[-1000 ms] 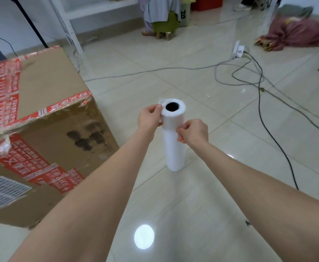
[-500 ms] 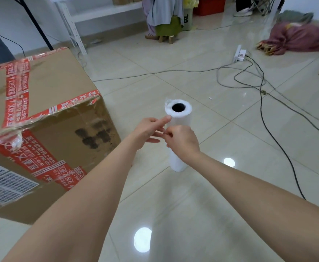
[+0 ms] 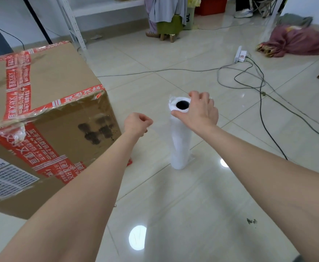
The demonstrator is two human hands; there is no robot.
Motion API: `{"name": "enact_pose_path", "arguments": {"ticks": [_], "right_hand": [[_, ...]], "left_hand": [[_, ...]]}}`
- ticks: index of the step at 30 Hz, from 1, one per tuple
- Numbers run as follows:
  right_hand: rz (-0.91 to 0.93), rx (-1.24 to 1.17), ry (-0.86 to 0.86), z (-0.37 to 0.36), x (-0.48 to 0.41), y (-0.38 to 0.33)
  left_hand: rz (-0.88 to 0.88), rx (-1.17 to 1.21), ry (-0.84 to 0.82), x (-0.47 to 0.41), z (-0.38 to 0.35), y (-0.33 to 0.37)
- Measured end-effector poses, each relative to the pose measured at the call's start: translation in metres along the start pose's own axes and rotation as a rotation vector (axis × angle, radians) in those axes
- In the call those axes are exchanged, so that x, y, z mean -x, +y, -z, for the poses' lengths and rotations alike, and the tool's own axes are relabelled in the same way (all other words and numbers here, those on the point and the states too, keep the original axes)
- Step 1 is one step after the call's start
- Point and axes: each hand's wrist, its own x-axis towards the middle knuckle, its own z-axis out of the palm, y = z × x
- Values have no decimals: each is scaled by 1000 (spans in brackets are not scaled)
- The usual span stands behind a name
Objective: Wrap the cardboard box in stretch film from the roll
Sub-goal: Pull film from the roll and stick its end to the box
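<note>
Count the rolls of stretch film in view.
1. The roll stands upright on the floor tiles, right of the cardboard box, with the right hand at its top. More may be hidden behind the box.

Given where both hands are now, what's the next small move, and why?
Probably carry the left hand leftward to the cardboard box. It is pinched shut between roll and box, seemingly on the film's end, though the film is too clear to confirm. The right hand grips the top of the upright roll, steadying it.

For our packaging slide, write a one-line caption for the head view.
Right hand steadies the upright film roll by its top; closed left hand is beside the taped cardboard box.
</note>
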Motion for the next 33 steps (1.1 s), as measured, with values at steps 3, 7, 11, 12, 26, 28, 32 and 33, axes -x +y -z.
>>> {"name": "enact_pose_path", "arguments": {"ticks": [3,7,11,12,26,28,32,33], "right_hand": [[-70,-22,-107,-5,-5,-11],[-100,-49,-115,-6,-12,-18],[-38,-131,-171,-5,-20,-13],[-21,-140,-188,-5,-22,-12],[-28,68,-152,-9,-23,-8],[-25,48,-166,-8,-23,-10],[11,70,-201,-7,-21,-12],[16,87,-204,-6,-21,-13]], "left_hand": [[82,190,36,-1,-1,2],[189,411,115,-4,-2,9],[178,374,182,-8,2,5],[148,307,196,-8,4,1],[-40,-317,306,-3,27,-19],[-74,-306,325,-3,25,-15],[-51,-207,366,-7,24,-11],[-38,-189,375,-7,24,-11]]}}
